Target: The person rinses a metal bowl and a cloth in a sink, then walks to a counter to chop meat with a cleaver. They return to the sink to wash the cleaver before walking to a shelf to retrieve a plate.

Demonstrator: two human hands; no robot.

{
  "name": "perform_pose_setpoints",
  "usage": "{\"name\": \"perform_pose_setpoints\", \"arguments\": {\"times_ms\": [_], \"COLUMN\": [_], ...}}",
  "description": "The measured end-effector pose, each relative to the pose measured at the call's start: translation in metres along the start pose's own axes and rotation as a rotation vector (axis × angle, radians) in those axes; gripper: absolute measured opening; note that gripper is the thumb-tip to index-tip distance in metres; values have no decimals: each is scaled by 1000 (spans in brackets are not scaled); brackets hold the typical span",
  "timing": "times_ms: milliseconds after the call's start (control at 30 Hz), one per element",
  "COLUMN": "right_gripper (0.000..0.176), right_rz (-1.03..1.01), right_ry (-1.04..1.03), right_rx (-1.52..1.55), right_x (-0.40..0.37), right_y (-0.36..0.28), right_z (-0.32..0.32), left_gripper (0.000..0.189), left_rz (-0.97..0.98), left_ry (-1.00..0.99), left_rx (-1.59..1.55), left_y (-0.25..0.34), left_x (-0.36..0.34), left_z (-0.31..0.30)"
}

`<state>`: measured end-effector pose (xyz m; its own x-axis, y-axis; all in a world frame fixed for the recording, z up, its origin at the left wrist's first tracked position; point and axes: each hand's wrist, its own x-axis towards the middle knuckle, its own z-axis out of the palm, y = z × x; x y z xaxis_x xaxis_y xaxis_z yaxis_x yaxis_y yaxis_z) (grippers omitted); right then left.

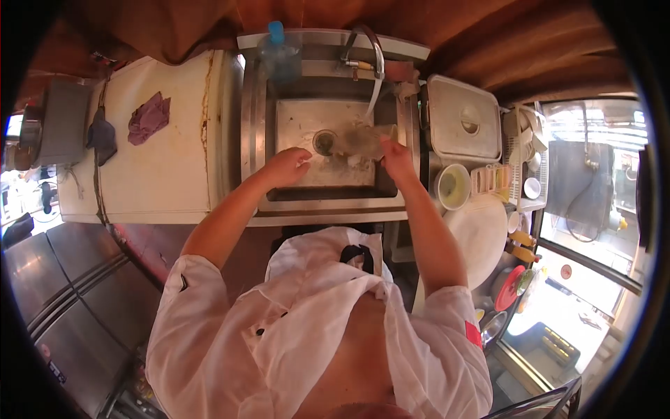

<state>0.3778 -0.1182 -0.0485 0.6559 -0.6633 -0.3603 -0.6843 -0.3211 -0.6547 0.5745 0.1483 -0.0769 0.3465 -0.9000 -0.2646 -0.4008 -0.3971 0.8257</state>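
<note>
Water runs from the curved faucet [377, 61] into the steel sink [293, 115]. My right hand [398, 162] is closed on the edge of a greyish, translucent thing [361, 140] under the stream; it is blurred, and I cannot make out what it is. Over the left part of the basin my left hand [287, 166] has its fingers curved and apart, with nothing in them. The round drain [324, 142] lies between the two hands.
A blue-capped water jug [281, 57] stands at the sink's back left corner. Left is a white counter [157, 174] with a purple cloth [149, 119]. To the right are a lidded steel tray [465, 119], a bowl [453, 186] and a dish rack [534, 160].
</note>
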Motion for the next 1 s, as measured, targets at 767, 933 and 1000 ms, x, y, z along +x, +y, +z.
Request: {"name": "perform_pose_setpoints", "arguments": {"times_ms": [767, 933, 1000], "right_gripper": [39, 43, 44], "right_rz": [302, 229, 172], "right_ry": [-39, 11, 66], "right_rx": [879, 1021, 1035], "right_x": [68, 58, 51], "right_y": [-38, -24, -23], "right_z": [-52, -35, -35], "left_gripper": [39, 30, 27], "left_rz": [309, 98, 57], "left_ry": [176, -43, 38], "left_rx": [241, 602, 652], "left_y": [97, 101, 98], "left_x": [201, 198, 197], "left_z": [39, 9, 6]}}
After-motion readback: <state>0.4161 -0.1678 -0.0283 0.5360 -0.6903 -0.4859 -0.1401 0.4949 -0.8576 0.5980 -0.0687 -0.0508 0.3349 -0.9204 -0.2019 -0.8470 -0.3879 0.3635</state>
